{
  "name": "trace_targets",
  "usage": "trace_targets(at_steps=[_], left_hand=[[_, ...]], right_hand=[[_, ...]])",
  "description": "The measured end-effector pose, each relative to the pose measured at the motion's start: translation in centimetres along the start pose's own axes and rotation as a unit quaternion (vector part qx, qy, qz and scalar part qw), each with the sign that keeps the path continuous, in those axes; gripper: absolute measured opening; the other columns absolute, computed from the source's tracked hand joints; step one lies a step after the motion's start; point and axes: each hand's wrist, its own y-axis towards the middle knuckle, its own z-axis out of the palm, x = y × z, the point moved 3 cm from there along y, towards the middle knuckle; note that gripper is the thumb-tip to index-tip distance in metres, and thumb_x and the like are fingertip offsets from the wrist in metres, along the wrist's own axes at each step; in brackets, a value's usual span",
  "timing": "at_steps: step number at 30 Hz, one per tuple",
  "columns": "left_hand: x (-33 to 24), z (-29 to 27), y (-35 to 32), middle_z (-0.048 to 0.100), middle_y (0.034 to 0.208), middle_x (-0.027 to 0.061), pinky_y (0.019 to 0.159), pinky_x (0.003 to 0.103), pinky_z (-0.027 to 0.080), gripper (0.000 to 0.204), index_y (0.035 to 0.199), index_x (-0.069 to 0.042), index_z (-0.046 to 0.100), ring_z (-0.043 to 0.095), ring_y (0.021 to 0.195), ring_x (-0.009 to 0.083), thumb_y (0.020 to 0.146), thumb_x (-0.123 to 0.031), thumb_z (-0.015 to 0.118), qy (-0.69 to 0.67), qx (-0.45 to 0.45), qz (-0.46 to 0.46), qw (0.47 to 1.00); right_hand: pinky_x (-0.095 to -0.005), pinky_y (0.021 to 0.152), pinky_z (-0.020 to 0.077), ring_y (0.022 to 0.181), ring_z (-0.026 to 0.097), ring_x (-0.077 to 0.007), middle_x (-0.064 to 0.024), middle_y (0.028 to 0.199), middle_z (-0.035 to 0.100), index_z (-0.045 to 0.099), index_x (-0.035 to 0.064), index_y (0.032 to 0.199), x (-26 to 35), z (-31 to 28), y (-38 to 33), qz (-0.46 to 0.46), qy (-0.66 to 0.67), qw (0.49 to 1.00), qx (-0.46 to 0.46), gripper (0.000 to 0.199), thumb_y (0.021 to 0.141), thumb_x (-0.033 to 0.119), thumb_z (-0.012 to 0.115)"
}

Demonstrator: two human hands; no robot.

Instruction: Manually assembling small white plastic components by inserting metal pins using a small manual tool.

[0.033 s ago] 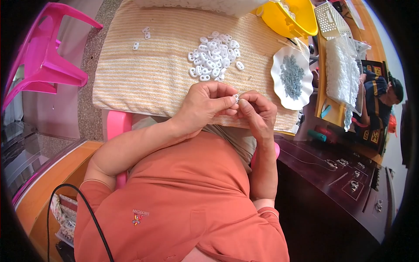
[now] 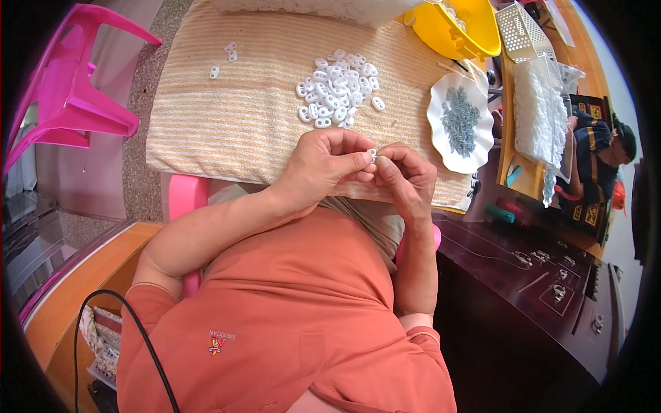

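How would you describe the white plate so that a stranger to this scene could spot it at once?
Start at the striped beige cushion on the person's lap. At its right edge, beside the heap of white rings, sits the white plate. Its wavy rim and its pile of small grey metal parts set it apart from the yellow bowl beyond.

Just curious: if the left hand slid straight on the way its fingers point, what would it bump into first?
Almost at once, the right hand: the left hand points right, both pinching a small white piece.

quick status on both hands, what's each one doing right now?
Left hand: closed, fingertips pinching a small white plastic piece.
Right hand: closed, fingertips meeting the same white piece from the other side.
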Motion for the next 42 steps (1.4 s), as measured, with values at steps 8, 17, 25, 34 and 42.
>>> trace_targets(at_steps=[8, 17, 25, 34, 42], left_hand=[[0.1, 0.0, -0.1, 0.066, 0.091, 0.0075, 0.074, 0.024, 0.057, 0.019, 0.106, 0.003, 0.061, 0.065, 0.080, 0.0119, 0.089, -0.004, 0.063, 0.015, 0.001, 0.002, 1.000], [0.5, 0.1, -0.3, 0.066, 0.091, 0.0075, 0.073, 0.024, 0.057, 0.018, 0.105, 0.003, 0.060, 0.066, 0.078, 0.0116, 0.088, -0.003, 0.063, 0.019, -0.011, 0.007, 1.000], [0.6, -0.1, -0.1, 0.065, 0.093, 0.0078, 0.073, 0.024, 0.057, 0.017, 0.105, 0.003, 0.060, 0.065, 0.078, 0.0116, 0.088, -0.003, 0.063, 0.031, -0.009, 0.027, 0.999], [0.3, 0.1, -0.2, 0.063, 0.094, 0.0069, 0.075, 0.024, 0.057, 0.015, 0.102, 0.002, 0.059, 0.064, 0.082, 0.0116, 0.089, -0.003, 0.062, -0.011, 0.010, 0.019, 1.000], [0.3, -0.2, 0.1, 0.063, 0.094, 0.0058, 0.076, 0.026, 0.057, 0.014, 0.103, 0.001, 0.059, 0.064, 0.083, 0.0130, 0.090, -0.003, 0.062, -0.045, 0.001, 0.035, 0.998]], right_hand=[[-0.0201, 0.060, 0.0486, 0.067, 0.060, -0.0082, -0.0038, 0.083, 0.062, 0.062, -0.0034, 0.093, 0.0, 0.1, -0.2, -0.008, -0.029, 1.000, -0.003, 0.007, 0.091, 0.003, 0.060], [-0.0179, 0.058, 0.0464, 0.064, 0.057, -0.0063, -0.0033, 0.081, 0.062, 0.062, -0.0049, 0.090, 0.1, 0.4, -0.1, -0.035, -0.059, 0.998, 0.000, 0.008, 0.091, 0.003, 0.061], [-0.0184, 0.062, 0.0461, 0.070, 0.057, -0.0056, -0.0011, 0.080, 0.062, 0.064, -0.0019, 0.092, -0.1, 0.2, -0.1, -0.005, -0.034, 0.999, 0.012, 0.007, 0.091, 0.003, 0.059], [-0.0191, 0.065, 0.0482, 0.073, 0.060, -0.0076, -0.0036, 0.083, 0.065, 0.065, -0.0041, 0.098, 0.5, 0.3, -0.1, 0.005, -0.011, 1.000, -0.006, 0.012, 0.092, 0.005, 0.060], [-0.0231, 0.058, 0.0473, 0.067, 0.059, -0.0078, -0.0060, 0.078, 0.065, 0.066, -0.0033, 0.098, 1.9, -1.0, 1.5, -0.004, -0.141, 0.986, -0.088, 0.015, 0.087, 0.007, 0.066]])
